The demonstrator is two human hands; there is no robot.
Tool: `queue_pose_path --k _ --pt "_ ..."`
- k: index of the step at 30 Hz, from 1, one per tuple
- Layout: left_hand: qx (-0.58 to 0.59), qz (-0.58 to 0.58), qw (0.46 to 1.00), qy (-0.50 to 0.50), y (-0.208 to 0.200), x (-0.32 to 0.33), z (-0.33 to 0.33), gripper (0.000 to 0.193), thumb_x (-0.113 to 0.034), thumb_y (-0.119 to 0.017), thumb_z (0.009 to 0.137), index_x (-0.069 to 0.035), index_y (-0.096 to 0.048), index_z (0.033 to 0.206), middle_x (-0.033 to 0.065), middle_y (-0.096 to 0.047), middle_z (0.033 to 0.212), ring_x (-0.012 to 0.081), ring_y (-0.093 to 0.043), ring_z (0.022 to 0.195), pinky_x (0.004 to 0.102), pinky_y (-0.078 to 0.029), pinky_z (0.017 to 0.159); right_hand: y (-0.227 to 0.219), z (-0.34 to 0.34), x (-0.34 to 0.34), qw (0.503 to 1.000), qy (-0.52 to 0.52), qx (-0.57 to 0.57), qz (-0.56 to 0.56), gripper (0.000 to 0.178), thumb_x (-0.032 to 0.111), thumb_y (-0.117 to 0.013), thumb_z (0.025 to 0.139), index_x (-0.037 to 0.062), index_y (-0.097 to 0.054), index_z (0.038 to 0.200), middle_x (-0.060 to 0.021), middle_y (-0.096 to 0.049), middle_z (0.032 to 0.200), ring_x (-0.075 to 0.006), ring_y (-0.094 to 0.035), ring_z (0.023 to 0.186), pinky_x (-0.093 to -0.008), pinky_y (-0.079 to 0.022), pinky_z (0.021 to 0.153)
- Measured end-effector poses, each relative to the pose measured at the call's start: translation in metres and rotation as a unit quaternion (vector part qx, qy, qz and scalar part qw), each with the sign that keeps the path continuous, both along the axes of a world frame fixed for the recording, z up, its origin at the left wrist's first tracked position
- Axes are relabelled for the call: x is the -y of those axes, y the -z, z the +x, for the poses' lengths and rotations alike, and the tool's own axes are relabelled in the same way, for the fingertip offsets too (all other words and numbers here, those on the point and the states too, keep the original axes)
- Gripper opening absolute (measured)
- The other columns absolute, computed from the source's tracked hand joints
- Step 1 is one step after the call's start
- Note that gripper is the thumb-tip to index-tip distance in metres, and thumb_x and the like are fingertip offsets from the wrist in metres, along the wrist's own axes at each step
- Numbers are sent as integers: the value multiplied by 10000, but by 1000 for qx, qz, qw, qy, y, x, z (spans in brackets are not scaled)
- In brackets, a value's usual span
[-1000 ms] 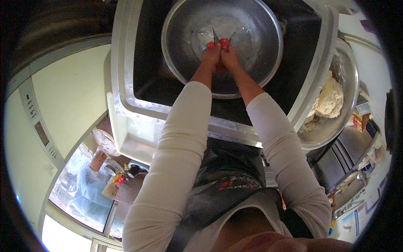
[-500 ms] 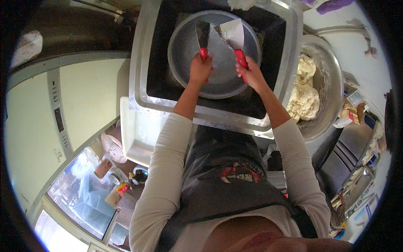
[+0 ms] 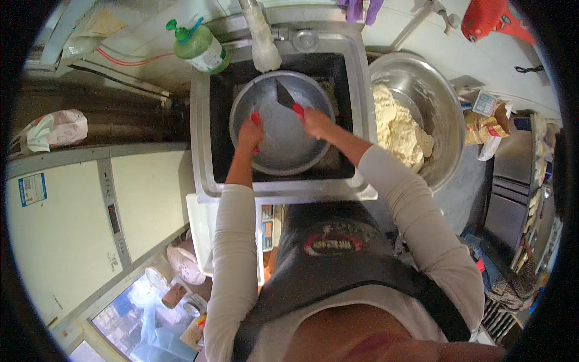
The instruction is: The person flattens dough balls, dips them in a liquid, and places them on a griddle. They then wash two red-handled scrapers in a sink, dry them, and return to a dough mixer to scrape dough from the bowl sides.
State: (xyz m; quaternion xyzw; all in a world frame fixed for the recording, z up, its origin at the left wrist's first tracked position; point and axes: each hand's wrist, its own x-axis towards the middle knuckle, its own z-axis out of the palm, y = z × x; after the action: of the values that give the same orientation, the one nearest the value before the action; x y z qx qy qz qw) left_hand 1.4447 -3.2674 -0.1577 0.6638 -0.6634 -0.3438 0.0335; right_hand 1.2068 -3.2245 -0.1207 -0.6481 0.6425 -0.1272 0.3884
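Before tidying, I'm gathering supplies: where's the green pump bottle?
Head view, upper left: the bottle stands at the far left corner of the sink, left of the faucet.

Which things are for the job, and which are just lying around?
Seem in use:
scraper, in the right hand
red-handled tool, in the left hand
bowl, under both hands
sink, around the bowl

Seem just around:
green bottle
white tray
dough, perhaps; no hand touches it

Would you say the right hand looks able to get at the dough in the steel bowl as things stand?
Probably yes: the dough lies uncovered beyond the sink rim, nothing visibly blocking it, though the right hand holds a red-handled scraper.
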Motion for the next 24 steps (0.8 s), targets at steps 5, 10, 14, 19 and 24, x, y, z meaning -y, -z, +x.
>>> queue_pose_path --k 5,10,14,19,24 --pt "15 116 992 -47 -30 -14 11 334 -321 -554 856 11 -559 895 136 -604 736 250 -612 715 375 -495 647 -19 -4 -14 993 31 71 91 341 336 -448 917 3 -488 852 -153 -568 697 -235 -560 505 -380 -441 421" --pt "-663 175 677 -269 -64 -64 -15 273 -236 -522 899 -6 -531 1046 155 -618 972 265 -594 890 429 -462 853 -68 -1 -32 853 112 452 238 395 457 -429 916 67 -494 908 -26 -477 644 -100 -441 437 -260 -362 357" --pt "-793 145 552 -212 -120 -83 -36 243 -128 -517 900 29 -497 1085 162 -582 1064 277 -563 1029 385 -472 886 -109 12 -36 860 62 438 256 454 517 -410 900 83 -512 987 -9 -471 606 -87 -427 417 -221 -305 315" --pt "-757 103 602 -232 -157 -78 -37 262 -208 -462 923 12 -512 1057 159 -587 1052 285 -535 1066 430 -420 933 -151 32 -37 878 -58 402 253 375 357 -453 926 47 -497 1133 -46 -532 734 -94 -475 513 -226 -364 420" --pt "-831 61 531 -158 -183 -72 -2 266 -244 -426 933 -5 -518 1008 155 -601 1012 306 -540 1053 457 -350 1010 -185 18 -38 763 -143 551 306 634 457 -351 923 -75 -372 1267 -178 -527 1119 -237 -537 996 -325 -420 873"
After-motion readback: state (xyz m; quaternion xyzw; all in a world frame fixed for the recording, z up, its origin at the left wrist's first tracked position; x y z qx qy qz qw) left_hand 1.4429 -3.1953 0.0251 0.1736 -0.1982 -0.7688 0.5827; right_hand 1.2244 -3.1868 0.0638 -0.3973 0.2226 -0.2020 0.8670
